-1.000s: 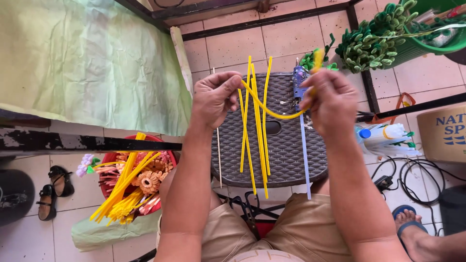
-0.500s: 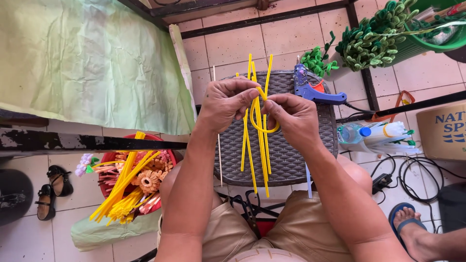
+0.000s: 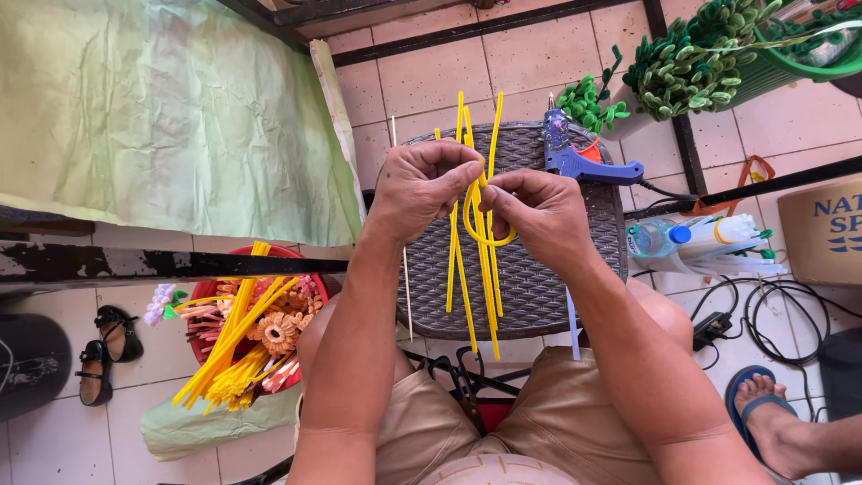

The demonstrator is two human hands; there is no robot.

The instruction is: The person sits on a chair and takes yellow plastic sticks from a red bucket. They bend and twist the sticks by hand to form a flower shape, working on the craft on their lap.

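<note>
Now the left hand (image 3: pixel 422 184) and right hand (image 3: pixel 539 211) have closed together, both pinching fuzzy yellow pipe cleaners (image 3: pixel 476 260), one curled into a loop, above the round woven stool (image 3: pixel 539 287).

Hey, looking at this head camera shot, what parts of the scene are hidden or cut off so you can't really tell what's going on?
- Head view: how the yellow pipe cleaners cross inside the grip, covered by the left hand and right hand.
- Contents of the green basket, cut by the top-right edge.
- The cardboard box, cut by the right edge.
- The owner of the sandalled foot, out of frame.
- What lies under the green paper sheet.
</note>
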